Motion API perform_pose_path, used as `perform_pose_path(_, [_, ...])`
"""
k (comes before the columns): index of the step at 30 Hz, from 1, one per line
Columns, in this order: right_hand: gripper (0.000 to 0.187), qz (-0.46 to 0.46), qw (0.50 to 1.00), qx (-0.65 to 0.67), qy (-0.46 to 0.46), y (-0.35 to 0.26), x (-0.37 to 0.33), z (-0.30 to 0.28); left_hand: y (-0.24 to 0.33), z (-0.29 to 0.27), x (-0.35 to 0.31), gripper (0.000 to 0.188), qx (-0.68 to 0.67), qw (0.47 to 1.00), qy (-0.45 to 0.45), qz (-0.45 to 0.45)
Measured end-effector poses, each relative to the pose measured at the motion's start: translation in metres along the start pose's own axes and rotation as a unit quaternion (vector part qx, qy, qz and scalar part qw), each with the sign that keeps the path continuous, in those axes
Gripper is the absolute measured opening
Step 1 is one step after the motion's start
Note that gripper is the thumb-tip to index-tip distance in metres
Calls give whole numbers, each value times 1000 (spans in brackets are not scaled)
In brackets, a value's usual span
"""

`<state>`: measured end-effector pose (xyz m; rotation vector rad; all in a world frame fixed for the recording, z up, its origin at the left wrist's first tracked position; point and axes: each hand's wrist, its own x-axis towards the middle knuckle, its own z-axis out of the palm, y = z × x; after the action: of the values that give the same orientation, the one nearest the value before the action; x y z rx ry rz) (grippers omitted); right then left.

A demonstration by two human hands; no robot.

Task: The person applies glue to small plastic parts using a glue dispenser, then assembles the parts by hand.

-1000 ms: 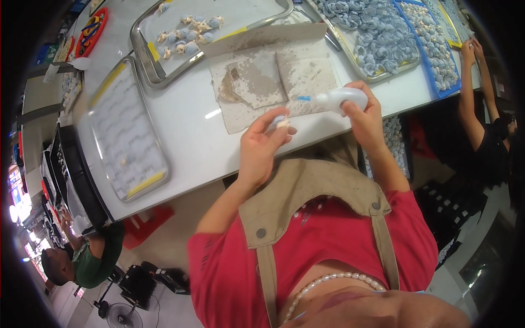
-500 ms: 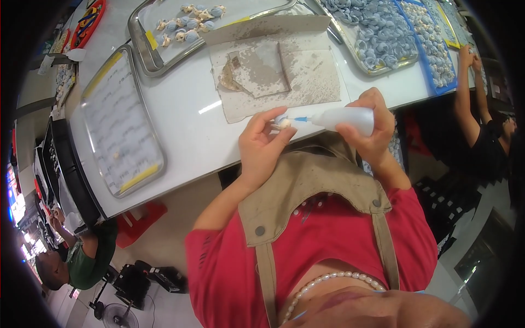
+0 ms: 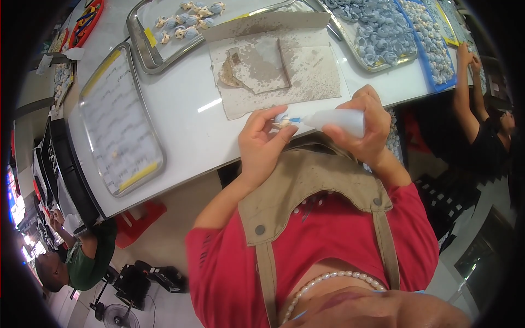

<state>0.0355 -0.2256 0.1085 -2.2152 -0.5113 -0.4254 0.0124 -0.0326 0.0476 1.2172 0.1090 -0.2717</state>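
In the head view, the left hand (image 3: pixel 261 143) holds between thumb and fingers a small blue-grey and cream figure (image 3: pixel 282 122), just above the near edge of the white smooth bench (image 3: pixel 188 139). The right hand (image 3: pixel 369 128) is closed around a whitish, translucent plastic bottle (image 3: pixel 343 121), which lies almost level in the grip. Its thin blue nozzle (image 3: pixel 295 119) points to the left and reaches the figure; whether the two touch, I cannot tell.

Behind the hands, toward the far edge of the bench, there is a stained, pale cardboard sheet (image 3: pixel 314 76). Near the left edge of the bench stands a long metal tray with yellow strips (image 3: pixel 121 117), and its lower end is near to the front edge. Farther back, a bigger metal tray (image 3: pixel 155 66) carries similar figures (image 3: pixel 191 33). Toward the right, another metal tray (image 3: pixel 380 67) bears many blue-grey curled pieces (image 3: pixel 377 38).
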Motion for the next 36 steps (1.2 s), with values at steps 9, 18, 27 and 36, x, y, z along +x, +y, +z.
perform_pose_path(9, [30, 23, 999, 17, 15, 4, -3, -3, 6, 2, -1, 36, -34, 998, -3, -57])
perform_pose_path(18, [30, 34, 999, 21, 30, 10, -5, -4, 0, 3, 3, 37, -86, 994, -6, -74])
perform_pose_path(27, [29, 28, 999, 17, 21, 10, -3, 0, 2, 2, 2, 35, -94, 992, 0, -82])
perform_pose_path(36, [24, 163, 974, 129, 93, 35, -8, 16, 1, -4, 6, 35, -128, 986, 11, -107])
